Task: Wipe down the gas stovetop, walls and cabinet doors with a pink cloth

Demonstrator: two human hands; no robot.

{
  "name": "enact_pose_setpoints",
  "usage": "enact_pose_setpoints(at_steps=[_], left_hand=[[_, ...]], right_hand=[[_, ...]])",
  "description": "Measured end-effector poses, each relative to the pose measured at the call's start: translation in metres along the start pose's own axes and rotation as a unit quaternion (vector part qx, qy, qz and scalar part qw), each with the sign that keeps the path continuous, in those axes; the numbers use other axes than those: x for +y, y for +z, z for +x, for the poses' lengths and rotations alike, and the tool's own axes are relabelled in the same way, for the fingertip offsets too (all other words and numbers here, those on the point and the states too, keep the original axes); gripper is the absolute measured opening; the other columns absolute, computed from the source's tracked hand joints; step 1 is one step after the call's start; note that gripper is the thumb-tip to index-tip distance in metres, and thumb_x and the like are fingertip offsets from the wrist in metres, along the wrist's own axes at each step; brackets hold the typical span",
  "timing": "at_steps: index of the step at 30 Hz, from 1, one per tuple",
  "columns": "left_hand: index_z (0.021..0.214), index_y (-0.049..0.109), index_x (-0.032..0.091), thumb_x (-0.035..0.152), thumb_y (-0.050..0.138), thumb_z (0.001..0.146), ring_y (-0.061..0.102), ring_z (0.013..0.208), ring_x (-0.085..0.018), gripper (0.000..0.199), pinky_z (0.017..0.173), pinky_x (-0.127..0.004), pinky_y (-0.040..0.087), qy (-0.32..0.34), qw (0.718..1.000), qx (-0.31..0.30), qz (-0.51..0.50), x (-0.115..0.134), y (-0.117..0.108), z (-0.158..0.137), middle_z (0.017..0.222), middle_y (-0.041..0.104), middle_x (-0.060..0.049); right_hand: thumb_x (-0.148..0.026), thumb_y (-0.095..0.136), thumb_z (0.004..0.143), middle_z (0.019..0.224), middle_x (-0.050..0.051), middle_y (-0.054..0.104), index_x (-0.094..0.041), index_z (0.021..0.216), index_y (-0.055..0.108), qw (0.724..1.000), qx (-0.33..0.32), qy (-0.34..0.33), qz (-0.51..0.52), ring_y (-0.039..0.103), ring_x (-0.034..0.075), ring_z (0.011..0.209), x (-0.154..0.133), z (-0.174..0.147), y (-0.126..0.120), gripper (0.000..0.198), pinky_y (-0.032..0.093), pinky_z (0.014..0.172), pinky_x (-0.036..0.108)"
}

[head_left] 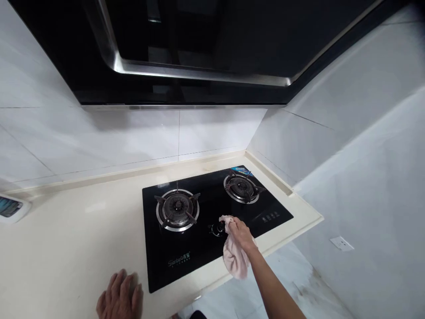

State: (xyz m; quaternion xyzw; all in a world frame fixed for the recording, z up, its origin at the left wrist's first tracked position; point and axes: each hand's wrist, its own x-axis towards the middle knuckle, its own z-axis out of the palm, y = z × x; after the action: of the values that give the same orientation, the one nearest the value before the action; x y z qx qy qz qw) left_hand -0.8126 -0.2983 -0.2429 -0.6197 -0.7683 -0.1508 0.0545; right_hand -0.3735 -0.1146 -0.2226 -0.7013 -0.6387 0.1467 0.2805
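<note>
- Cream counter (83,248): the left hand (119,296) rests on it, open, fingers a bit bent.
- Right hand (241,231) grips a pink cloth (234,258) by the knob (218,228) on the black stove (210,201).
- White wall (133,137) stands behind.

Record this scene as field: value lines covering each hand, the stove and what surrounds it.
left hand: resting on the cream countertop, no object visible in it
right hand: gripping a pink cloth at the stove's front, beside a control knob
stove: black top, two round burners
above: dark range hood
right wall: white socket plate
far left: white object, cut off by the frame
</note>
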Motion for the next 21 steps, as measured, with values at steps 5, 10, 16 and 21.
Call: enact_pose_setpoints(at_steps=[5,10,16,21], left_hand=[[0.123,0.064,0.018,0.046,0.031,0.096,0.038,0.143,-0.032,0.052,0.115,-0.055,0.028,0.016,1.0,0.019,-0.008,0.0,0.003,0.0,0.146,0.054,-0.017],[0.123,0.065,0.017,0.045,0.03,0.096,0.036,0.145,-0.033,0.052,0.114,-0.056,0.028,0.016,1.0,0.01,0.003,0.001,0.006,-0.002,0.147,0.052,-0.017],[0.124,0.066,0.019,0.045,0.031,0.096,0.035,0.146,-0.029,0.052,0.117,-0.053,0.026,-0.002,1.0,-0.02,0.015,0.002,0.002,-0.003,0.149,0.052,-0.015],[0.123,0.066,0.019,0.044,0.032,0.097,0.036,0.146,-0.03,0.05,0.117,-0.053,0.026,0.006,1.0,0.01,0.012,0.0,0.005,-0.006,0.148,0.053,-0.015]], right_hand=[[-0.037,0.034,0.096,0.098,0.011,0.068,-0.019,0.104,0.067,0.997,0.01,0.016,-0.069,0.06,0.026,0.098,-0.005,-0.023,0.001,0.037,0.043,0.089,0.038],[-0.033,0.053,0.085,0.128,0.017,0.061,-0.022,0.112,0.065,0.99,0.012,-0.03,-0.134,0.05,0.038,0.114,-0.043,-0.097,0.023,0.031,0.038,0.093,0.054],[-0.02,0.053,0.077,0.126,0.01,0.06,-0.026,0.103,0.062,0.986,-0.039,-0.159,-0.016,0.05,0.032,0.108,-0.114,-0.116,0.07,0.028,0.039,0.093,0.05],[-0.032,0.045,0.084,0.092,0.006,0.059,-0.024,0.096,0.053,0.974,0.106,0.016,0.199,0.056,0.024,0.088,-0.107,-0.06,0.069,0.016,0.048,0.084,0.04]])
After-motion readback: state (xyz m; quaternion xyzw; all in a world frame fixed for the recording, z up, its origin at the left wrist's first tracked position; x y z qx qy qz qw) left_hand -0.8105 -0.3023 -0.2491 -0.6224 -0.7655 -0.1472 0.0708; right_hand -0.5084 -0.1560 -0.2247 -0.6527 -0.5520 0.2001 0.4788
